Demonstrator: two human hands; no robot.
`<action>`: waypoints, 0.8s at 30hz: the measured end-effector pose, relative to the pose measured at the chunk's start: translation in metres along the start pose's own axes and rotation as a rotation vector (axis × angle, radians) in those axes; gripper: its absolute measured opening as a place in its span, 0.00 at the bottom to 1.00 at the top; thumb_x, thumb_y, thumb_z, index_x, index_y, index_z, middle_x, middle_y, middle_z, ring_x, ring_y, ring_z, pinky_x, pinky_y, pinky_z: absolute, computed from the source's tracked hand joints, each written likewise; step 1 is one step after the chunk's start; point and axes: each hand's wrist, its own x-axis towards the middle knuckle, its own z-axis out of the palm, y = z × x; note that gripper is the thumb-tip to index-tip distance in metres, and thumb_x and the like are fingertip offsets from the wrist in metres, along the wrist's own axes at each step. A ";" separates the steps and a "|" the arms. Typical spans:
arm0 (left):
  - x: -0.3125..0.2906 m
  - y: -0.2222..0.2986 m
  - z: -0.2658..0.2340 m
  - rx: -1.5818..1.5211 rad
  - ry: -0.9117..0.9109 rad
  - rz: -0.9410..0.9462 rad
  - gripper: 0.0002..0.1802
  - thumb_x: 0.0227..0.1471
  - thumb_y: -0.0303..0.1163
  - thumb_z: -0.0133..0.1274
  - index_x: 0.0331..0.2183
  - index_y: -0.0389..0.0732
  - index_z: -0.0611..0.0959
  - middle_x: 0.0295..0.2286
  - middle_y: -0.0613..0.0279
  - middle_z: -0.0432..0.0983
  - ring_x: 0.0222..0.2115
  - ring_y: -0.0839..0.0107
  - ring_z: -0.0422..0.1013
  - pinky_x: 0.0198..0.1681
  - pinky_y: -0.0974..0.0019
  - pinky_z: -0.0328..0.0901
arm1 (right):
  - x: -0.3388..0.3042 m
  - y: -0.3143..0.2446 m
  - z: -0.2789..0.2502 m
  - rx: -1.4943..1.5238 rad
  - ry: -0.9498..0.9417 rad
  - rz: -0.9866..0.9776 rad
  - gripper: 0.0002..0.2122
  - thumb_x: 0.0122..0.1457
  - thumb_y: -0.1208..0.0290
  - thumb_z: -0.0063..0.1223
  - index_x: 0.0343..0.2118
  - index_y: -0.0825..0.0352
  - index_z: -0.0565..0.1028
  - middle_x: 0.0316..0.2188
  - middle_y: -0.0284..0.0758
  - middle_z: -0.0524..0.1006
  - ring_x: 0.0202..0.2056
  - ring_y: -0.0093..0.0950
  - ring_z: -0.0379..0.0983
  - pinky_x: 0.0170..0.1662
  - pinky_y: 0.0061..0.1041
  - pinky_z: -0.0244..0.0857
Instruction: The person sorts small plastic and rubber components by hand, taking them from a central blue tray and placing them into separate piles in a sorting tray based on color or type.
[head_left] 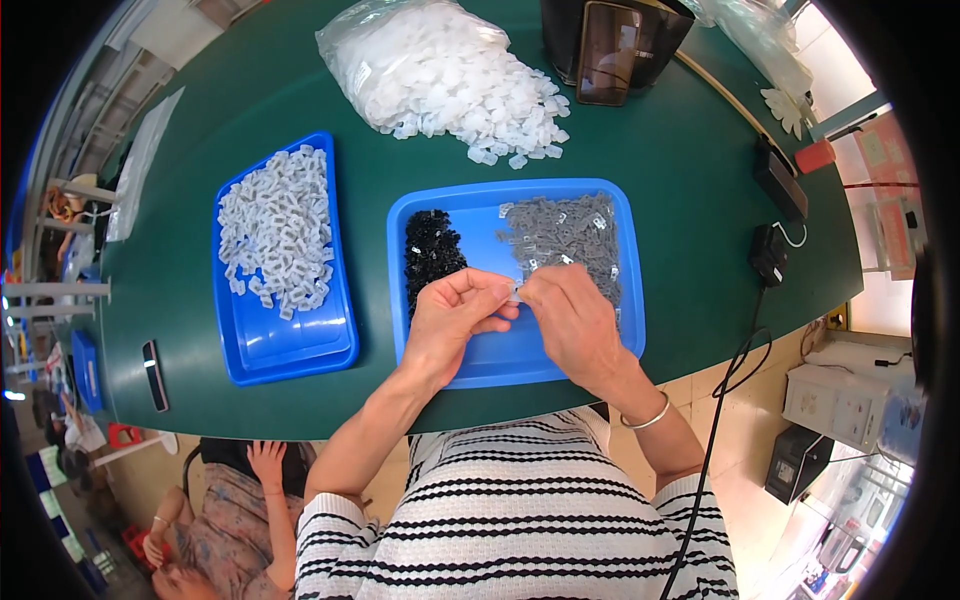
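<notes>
Pinching small pale piece between left hand and right hand, above centre tray. Probably mid-assembly, with black parts and grey parts remaining; seemingly finished pieces in side tray.

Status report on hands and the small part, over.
Left hand and right hand pinching small pale part. Blue tray beneath, holding black pieces and grey pieces. Nothing visibly blocking.

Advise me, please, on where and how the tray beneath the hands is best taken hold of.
I'd grip the blue tray by its left rim and right rim, from both sides: they stand raised, and black pieces and grey pieces lie toward those ends, so this should help keep it level.
</notes>
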 end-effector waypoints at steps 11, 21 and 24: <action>-0.001 0.004 -0.005 -0.058 -0.012 -0.091 0.05 0.54 0.26 0.54 0.33 0.34 0.80 0.29 0.59 0.79 0.29 0.75 0.76 0.32 0.77 0.73 | 0.010 0.014 -0.014 0.002 -0.214 -0.223 0.14 0.44 0.78 0.53 0.37 0.68 0.72 0.31 0.34 0.69 0.32 0.30 0.68 0.29 0.24 0.69; -0.001 0.004 -0.003 0.087 -0.079 0.054 0.05 0.52 0.24 0.57 0.33 0.34 0.79 0.27 0.61 0.78 0.29 0.77 0.75 0.35 0.76 0.70 | -0.003 0.009 -0.012 0.864 -0.174 0.477 0.11 0.57 0.81 0.53 0.43 0.70 0.74 0.38 0.32 0.73 0.38 0.23 0.70 0.39 0.20 0.69; -0.003 0.001 0.002 0.102 -0.044 0.163 0.05 0.51 0.22 0.57 0.32 0.34 0.78 0.27 0.63 0.78 0.29 0.78 0.74 0.35 0.77 0.70 | 0.000 -0.001 -0.007 0.986 -0.095 0.648 0.09 0.56 0.81 0.54 0.40 0.71 0.74 0.36 0.31 0.72 0.37 0.18 0.69 0.38 0.18 0.69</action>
